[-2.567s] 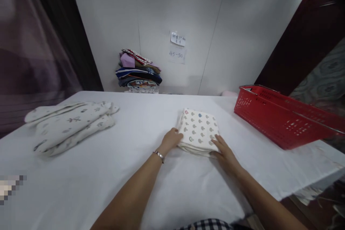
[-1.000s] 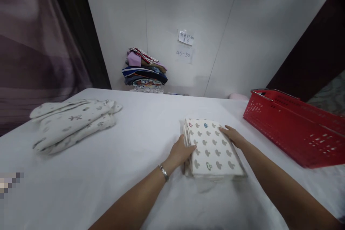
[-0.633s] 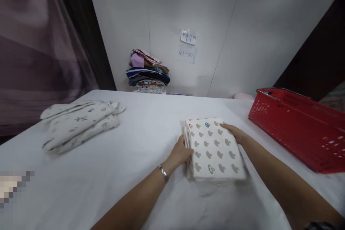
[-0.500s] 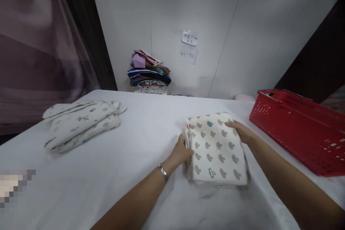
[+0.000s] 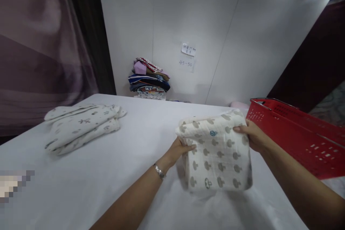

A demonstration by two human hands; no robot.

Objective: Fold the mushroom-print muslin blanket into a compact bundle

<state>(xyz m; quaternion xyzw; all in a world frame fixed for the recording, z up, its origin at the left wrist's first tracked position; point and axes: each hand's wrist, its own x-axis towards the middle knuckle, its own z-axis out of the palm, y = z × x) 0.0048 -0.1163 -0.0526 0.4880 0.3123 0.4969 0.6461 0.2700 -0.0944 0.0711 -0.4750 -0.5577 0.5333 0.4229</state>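
Note:
A folded white muslin cloth [image 5: 218,158] printed with grey mushrooms is held between both hands over the table, its upper part bent and its lower part hanging toward me. My left hand [image 5: 178,152] grips its left edge, thumb on the front face and the other fingers hidden behind. On the upper right edge, my right hand [image 5: 252,134] pinches the fabric with the thumb in front. A silver bracelet [image 5: 159,171] circles my left wrist. Farther left lies a second white cloth [image 5: 83,125] with a leaf-like print, loosely folded.
A red plastic basket [image 5: 291,133] with a metal handle stands at the right. Folded garments are piled in a stack [image 5: 149,81] against the back wall [image 5: 129,18], near a paper note [image 5: 188,49]. The table [image 5: 142,125] has a white cover. Purple curtain [image 5: 35,61] hangs at left.
The mushroom cloth has been raised and tilted, and its top edge now bends over. Both hands remain on it, the right one slightly farther right. My view has tipped up a little.

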